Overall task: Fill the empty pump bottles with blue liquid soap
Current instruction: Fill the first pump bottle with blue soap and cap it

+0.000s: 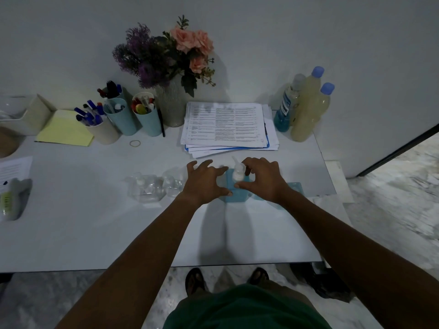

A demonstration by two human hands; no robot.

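Note:
A pump bottle full of blue soap stands on the white table, with a white pump head on top. My left hand holds the bottle's left side between thumb and forefinger, its other fingers spread. My right hand curls round the pump head, thumb in front at the collar. A second blue-filled bottle shows partly behind my right wrist. Two empty clear bottles stand just left of my left hand.
A stack of papers lies behind the bottles. At the back right stand a blue mouthwash bottle and two yellowish bottles. A flower vase, pen cups and a yellow pad line the back left. The table's right edge is close to my right hand.

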